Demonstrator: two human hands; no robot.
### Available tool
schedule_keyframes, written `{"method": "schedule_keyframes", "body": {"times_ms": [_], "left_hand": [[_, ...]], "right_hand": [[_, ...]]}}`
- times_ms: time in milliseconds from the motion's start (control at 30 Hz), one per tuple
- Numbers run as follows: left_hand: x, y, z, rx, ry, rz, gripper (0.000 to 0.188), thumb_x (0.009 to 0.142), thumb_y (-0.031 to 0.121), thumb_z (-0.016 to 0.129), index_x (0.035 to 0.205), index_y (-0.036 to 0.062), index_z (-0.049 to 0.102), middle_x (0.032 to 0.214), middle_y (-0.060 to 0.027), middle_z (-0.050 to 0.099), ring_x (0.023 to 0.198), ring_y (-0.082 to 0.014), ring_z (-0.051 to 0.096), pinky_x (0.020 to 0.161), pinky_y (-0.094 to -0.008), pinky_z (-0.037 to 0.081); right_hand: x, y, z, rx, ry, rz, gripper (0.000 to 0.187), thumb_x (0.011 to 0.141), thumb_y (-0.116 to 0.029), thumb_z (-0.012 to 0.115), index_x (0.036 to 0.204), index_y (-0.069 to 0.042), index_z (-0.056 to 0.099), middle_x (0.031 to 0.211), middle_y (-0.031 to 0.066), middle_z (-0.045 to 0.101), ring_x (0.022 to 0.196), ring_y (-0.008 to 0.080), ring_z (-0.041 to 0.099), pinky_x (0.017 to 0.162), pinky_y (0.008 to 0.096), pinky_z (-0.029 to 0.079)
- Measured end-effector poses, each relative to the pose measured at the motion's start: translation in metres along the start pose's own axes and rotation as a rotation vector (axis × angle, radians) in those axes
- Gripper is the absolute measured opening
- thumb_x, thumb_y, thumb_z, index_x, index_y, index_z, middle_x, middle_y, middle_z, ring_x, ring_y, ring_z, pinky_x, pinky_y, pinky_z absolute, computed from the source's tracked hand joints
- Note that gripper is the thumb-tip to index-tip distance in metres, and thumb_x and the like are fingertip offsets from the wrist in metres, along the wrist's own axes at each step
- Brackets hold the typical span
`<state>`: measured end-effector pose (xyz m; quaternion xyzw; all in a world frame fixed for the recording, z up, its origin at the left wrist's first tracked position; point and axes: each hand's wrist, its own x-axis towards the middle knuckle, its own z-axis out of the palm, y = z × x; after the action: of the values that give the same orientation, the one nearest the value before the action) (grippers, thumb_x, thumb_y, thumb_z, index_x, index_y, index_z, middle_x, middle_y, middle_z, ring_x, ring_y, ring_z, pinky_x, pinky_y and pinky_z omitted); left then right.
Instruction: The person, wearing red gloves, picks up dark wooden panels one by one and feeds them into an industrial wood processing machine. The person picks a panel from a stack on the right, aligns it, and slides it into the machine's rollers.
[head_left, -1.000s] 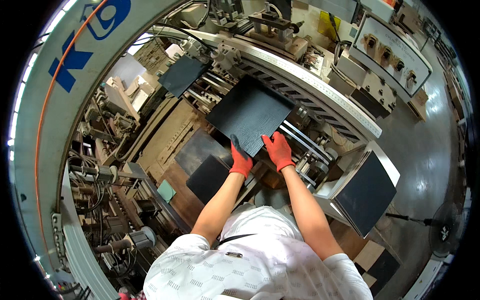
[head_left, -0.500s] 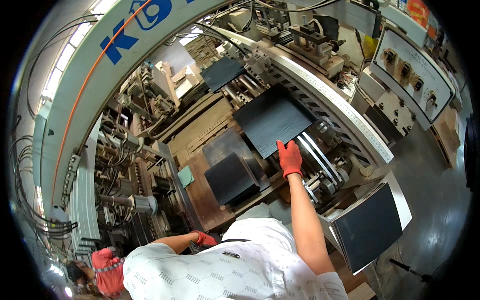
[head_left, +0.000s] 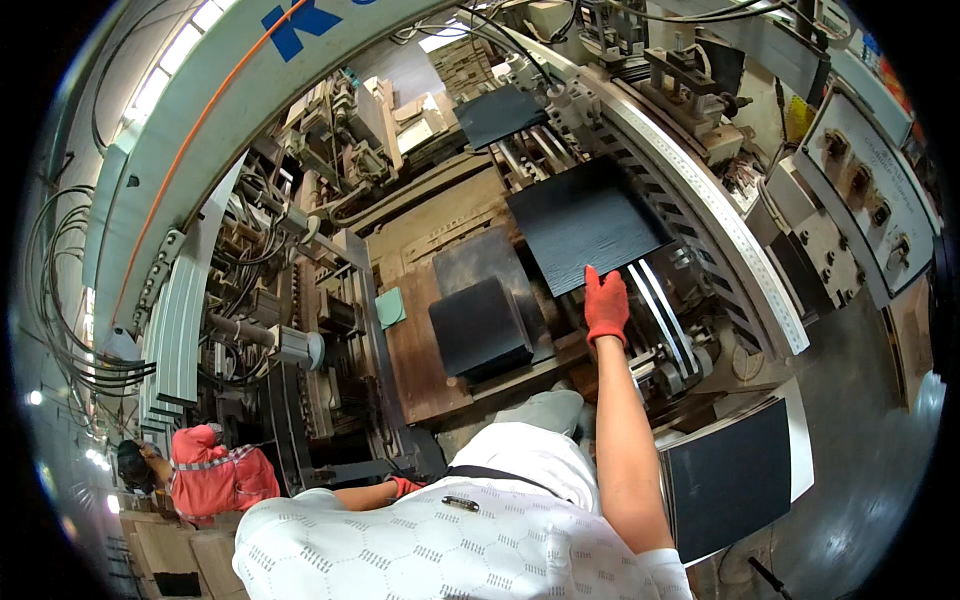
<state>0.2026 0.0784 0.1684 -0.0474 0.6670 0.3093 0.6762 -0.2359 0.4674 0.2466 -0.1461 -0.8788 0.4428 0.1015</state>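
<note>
My right hand, in a red glove, reaches forward with its fingers stretched out. Its fingertips touch the near edge of a square black panel that lies on the machine's metal rails. Low by my waist, my left hand also wears a red glove; my shirt hides most of it, so its fingers do not show. In front of me, a stack of dark panels sits on a brown board. Farther back along the rails lies another black panel.
A stack of black-topped sheets stands at my right. Beyond the rails runs a white, scale-marked guide, with a switch panel on the right. A small green pad lies on the board. A person in red is at far left.
The whole view has shifted, so the machine appears farther right. My right hand stays at the panel's near edge. Less of my left hand shows, and more of the person in red.
</note>
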Motion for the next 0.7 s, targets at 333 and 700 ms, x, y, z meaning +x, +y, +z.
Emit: {"method": "schedule_keyframes", "body": {"times_ms": [333, 700], "left_hand": [[-0.001, 0.004, 0.022, -0.077, 0.037, -0.013, 0.042, 0.095, 0.035, 0.059, 0.117, 0.0014, 0.068, 0.116, -0.0142, 0.07, 0.103, -0.0267, 0.065, 0.092, -0.0408, 0.051], [0.01, 0.037, -0.152, 0.14, 0.536, -0.148, 0.052, 0.089, 0.047, 0.063, 0.113, 0.0014, 0.071, 0.106, -0.0168, 0.072, 0.098, -0.0223, 0.067, 0.09, -0.0381, 0.052]], "right_hand": [[-0.005, 0.004, -0.007, -0.043, -0.032, 0.006, 0.055, 0.095, -0.054, 0.055, 0.095, 0.0, 0.054, 0.1, 0.0232, 0.063, 0.099, 0.0428, 0.059, 0.083, 0.053, 0.047], [-0.002, 0.002, -0.011, -0.031, -0.018, 0.037, 0.053, 0.093, -0.054, 0.057, 0.097, -0.001, 0.053, 0.105, 0.0218, 0.061, 0.1, 0.0433, 0.059, 0.084, 0.0529, 0.047]]}}
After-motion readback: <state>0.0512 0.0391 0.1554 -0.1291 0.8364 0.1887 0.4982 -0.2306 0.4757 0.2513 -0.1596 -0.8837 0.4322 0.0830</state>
